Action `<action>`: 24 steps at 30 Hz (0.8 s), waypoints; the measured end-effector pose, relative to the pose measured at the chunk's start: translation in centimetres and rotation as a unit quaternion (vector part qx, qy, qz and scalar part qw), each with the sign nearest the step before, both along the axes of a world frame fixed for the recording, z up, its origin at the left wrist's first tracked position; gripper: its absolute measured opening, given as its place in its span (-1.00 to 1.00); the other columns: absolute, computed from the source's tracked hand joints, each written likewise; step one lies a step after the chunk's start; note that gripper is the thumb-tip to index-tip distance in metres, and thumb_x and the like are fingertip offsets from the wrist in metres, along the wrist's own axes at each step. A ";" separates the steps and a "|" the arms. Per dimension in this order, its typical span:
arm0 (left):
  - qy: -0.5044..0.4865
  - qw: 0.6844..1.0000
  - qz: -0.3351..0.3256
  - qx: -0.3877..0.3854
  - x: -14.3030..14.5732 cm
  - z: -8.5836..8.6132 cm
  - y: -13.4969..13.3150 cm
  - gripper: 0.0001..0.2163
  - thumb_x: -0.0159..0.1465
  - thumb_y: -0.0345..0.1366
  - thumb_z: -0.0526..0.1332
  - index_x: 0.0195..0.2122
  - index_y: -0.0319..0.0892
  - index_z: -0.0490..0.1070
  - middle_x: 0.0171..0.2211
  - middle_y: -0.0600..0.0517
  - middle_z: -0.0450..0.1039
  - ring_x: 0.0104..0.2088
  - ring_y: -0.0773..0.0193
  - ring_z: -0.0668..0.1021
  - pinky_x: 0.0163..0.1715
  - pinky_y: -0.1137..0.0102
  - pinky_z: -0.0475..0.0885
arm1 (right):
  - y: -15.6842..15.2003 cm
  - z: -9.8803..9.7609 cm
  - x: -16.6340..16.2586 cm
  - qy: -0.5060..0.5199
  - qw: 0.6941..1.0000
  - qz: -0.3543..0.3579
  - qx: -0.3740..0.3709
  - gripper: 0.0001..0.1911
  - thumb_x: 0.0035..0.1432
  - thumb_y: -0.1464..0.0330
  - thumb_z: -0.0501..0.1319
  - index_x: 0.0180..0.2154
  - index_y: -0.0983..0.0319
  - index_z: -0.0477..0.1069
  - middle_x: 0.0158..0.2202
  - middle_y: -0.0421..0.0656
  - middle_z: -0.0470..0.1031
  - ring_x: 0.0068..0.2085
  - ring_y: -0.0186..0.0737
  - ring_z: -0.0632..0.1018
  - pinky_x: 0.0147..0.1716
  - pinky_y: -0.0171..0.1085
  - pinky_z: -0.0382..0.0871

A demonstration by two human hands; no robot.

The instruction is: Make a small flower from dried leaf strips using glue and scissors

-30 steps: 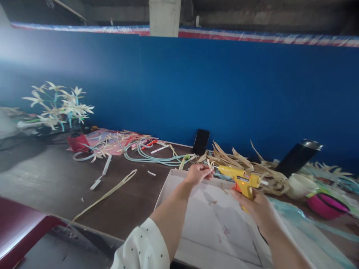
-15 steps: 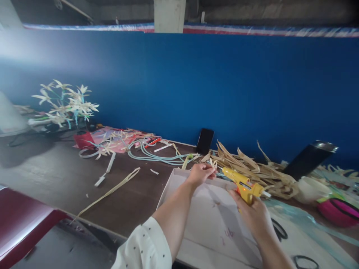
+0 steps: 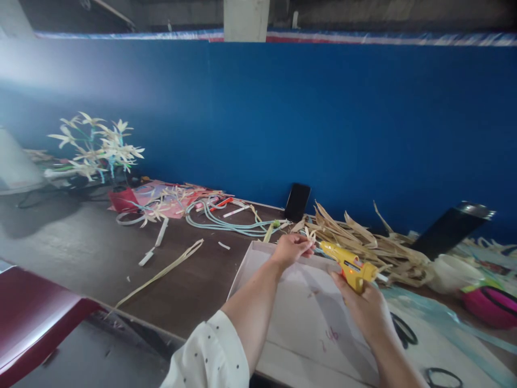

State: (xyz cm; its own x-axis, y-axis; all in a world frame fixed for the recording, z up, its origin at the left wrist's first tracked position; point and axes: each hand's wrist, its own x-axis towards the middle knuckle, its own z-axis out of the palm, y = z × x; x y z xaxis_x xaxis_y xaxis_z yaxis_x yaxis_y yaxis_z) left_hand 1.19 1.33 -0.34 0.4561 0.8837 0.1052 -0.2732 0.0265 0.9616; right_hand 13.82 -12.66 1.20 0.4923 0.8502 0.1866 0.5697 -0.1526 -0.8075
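Observation:
My right hand (image 3: 365,304) is wrapped round the handle of a yellow hot glue gun (image 3: 349,264), its nozzle pointing left. A small orange light glows on the gun and a white glue stick (image 3: 382,277) sticks out of its back. In my left hand (image 3: 291,250) the fingers pinch a small pale flower of dried husk strips (image 3: 310,235). The nozzle tip is at or very close to this flower; whether they touch I cannot tell. Both hands are above a shallow white cardboard box lid (image 3: 299,328) with red writing on it.
Dried husks (image 3: 355,237) lie behind the glue gun, near a dark flask (image 3: 450,229). A phone (image 3: 298,202) leans on the blue partition (image 3: 258,118). Pale blue wires (image 3: 226,223) and a husk strip (image 3: 161,275) lie left. Scissors (image 3: 404,330) are at right; a husk-flower arrangement (image 3: 99,145) stands far left.
The view has shifted slightly. My hands keep nearly the same pose, with the glue gun's nozzle still beside the flower in my left fingers.

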 end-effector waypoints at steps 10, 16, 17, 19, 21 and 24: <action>-0.005 1.000 -0.003 -0.008 0.0 0.0 -0.1 -0.79 0.02 -0.24 0.30 -0.44 -0.33 0.46 -0.43 -0.07 0.49 -0.53 0.41 0.48 -0.49 0.47 0.45 | 0.0 0.0 0.1 -0.024 1.000 0.015 0.004 -0.63 -0.06 0.09 0.18 -0.43 0.28 0.49 -0.67 -0.18 0.40 -0.54 -0.19 0.45 -0.55 -0.35 0.25; -0.006 1.000 -0.007 -0.007 -0.1 0.1 -0.2 -0.77 0.01 -0.21 0.31 -0.46 -0.33 0.46 -0.44 -0.07 0.49 -0.54 0.42 0.47 -0.48 0.46 0.45 | 0.1 0.2 0.0 -0.035 0.999 0.018 0.000 -0.61 -0.05 0.08 0.16 -0.42 0.29 0.48 -0.66 -0.18 0.40 -0.54 -0.19 0.44 -0.54 -0.36 0.25; -0.006 1.000 -0.006 -0.008 -0.1 0.2 -0.2 -0.77 0.01 -0.21 0.31 -0.46 -0.33 0.46 -0.44 -0.07 0.49 -0.54 0.42 0.47 -0.48 0.46 0.45 | 0.1 0.2 0.0 -0.037 0.999 0.015 -0.005 -0.61 -0.05 0.08 0.16 -0.41 0.29 0.48 -0.65 -0.19 0.40 -0.53 -0.19 0.44 -0.54 -0.36 0.25; -0.006 1.000 -0.004 -0.010 -0.1 0.3 -0.2 -0.77 0.01 -0.22 0.32 -0.46 -0.33 0.46 -0.44 -0.07 0.49 -0.54 0.42 0.47 -0.48 0.46 0.45 | 0.1 0.2 0.1 -0.043 0.999 0.007 -0.016 -0.61 -0.05 0.08 0.16 -0.41 0.29 0.48 -0.65 -0.18 0.41 -0.54 -0.19 0.44 -0.55 -0.36 0.24; -0.007 1.000 -0.006 -0.011 -0.2 0.3 -0.2 -0.77 0.00 -0.22 0.32 -0.47 -0.33 0.45 -0.44 -0.07 0.49 -0.54 0.42 0.47 -0.48 0.46 0.45 | 0.0 0.1 0.1 -0.049 0.999 0.000 -0.021 -0.61 -0.06 0.08 0.17 -0.42 0.29 0.48 -0.64 -0.17 0.41 -0.54 -0.19 0.44 -0.56 -0.36 0.23; -0.006 1.000 -0.010 -0.013 -0.1 0.2 -0.1 -0.76 0.00 -0.20 0.32 -0.46 -0.33 0.46 -0.45 -0.05 0.49 -0.55 0.43 0.47 -0.48 0.47 0.45 | 0.0 0.1 0.2 -0.054 0.998 0.002 -0.013 -0.62 -0.07 0.09 0.18 -0.42 0.29 0.49 -0.61 -0.17 0.44 -0.52 -0.18 0.45 -0.55 -0.36 0.24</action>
